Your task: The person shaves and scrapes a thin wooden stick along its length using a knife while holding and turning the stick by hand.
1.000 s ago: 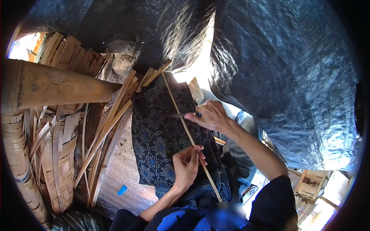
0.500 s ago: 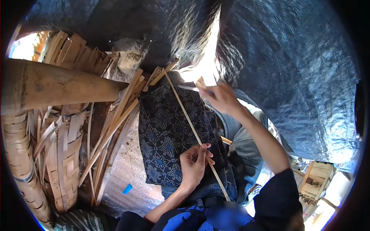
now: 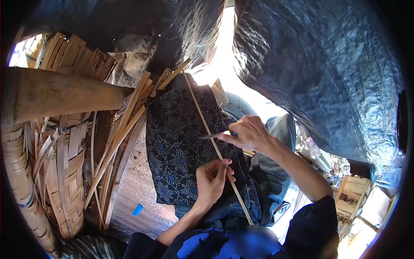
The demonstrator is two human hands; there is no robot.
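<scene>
A long, thin bamboo strip (image 3: 196, 105) runs slantwise over a dark patterned cloth (image 3: 172, 151) spread across my lap. Its lower part is pinched between the thumb and fingers of my left hand (image 3: 210, 183). Above that, my right hand (image 3: 250, 134) is closed round a knife (image 3: 209, 136), whose handle is mostly hidden in the fist. The blade points left and lies across the strip, at or very near it; whether they touch I cannot tell.
Split bamboo pieces (image 3: 125, 129) lean at the left, beside a thick bamboo pole (image 3: 64, 95) and woven bamboo baskets (image 3: 71, 172). A dark tarpaulin (image 3: 327, 77) hangs ahead and to the right. A blue scrap (image 3: 137, 210) lies on the floor. A wooden frame (image 3: 352, 194) stands at right.
My right hand has brought the knife down along the strip, from near its upper end to just above my left hand. My left hand still pinches the strip. The view has shifted slightly.
</scene>
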